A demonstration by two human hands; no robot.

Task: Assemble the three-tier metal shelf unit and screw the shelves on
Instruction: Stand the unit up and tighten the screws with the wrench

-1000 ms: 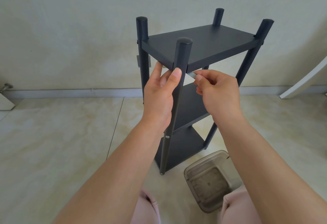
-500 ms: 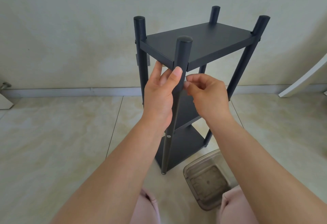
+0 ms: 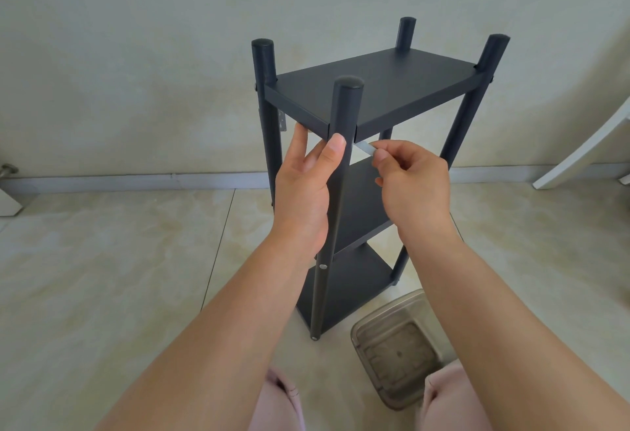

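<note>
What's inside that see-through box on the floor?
The clear plastic box looks empty; only its ribbed bottom shows. Its near corner hides behind the right arm.

The shelf unit stands upright on the floor, its three shelves stacked one above another between four posts. The left hand wraps the near post, its fingers reaching just under the top shelf. Right of that post, the right hand pinches a small flat tool, whose far end meets the post just below the top shelf. Below the right hand's fingers, the middle shelf lies behind the post. A plastic container sits on the floor just right of the unit's near foot, between the knees. The wall rises behind everything.
</note>
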